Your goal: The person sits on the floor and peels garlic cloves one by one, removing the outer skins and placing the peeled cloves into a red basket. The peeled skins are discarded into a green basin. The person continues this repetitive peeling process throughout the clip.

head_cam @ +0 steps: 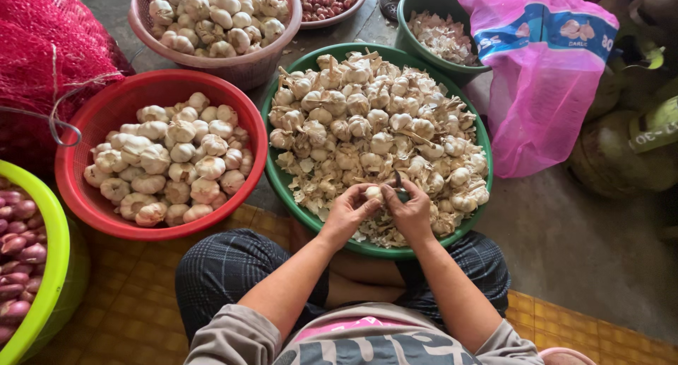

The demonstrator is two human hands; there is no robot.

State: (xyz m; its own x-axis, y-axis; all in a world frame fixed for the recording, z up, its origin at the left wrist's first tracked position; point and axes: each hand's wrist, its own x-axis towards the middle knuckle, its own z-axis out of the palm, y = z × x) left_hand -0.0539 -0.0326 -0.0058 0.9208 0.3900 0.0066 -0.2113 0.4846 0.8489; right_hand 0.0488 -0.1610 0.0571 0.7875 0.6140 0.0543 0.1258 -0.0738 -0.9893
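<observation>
Lap: the person sits cross-legged in dark checked trousers (pixel 226 273), knees spread to either side beneath the hands, on a yellow patterned mat (pixel 134 308).
Left hand: the left hand (pixel 347 213) is curled shut around a garlic bulb (pixel 373 192), fingers wrapped over its left side.
Right hand: the right hand (pixel 412 211) is closed on the same bulb from the other side, thumb and fingers pinching it; a small dark tool, perhaps a blade, seems to poke up from its grip, though the view is too small to be sure.
Garlic bulb: it sits between the two hands, touching both, held just above the near rim of the green basin (pixel 282 181).
Green basin: directly under and beyond the hands, heaped with unpeeled garlic and loose papery skins.
Red basin (pixel 78 188): to the left of the left hand, just beside the green basin, holding cleaner white bulbs.
Lime basin (pixel 49 266): further left, at the frame edge, filled with purple shallots.
Pink plastic bag (pixel 544 82): beyond and right of the right hand, slumped on the concrete floor.
Small green bowl (pixel 424 4): beyond the green basin, holding garlic skins.
Pink basket (pixel 247 65): farthest, beyond and left of the hands, full of bulbs.
Red mesh sack (pixel 49 47): far left, behind the red basin.
</observation>
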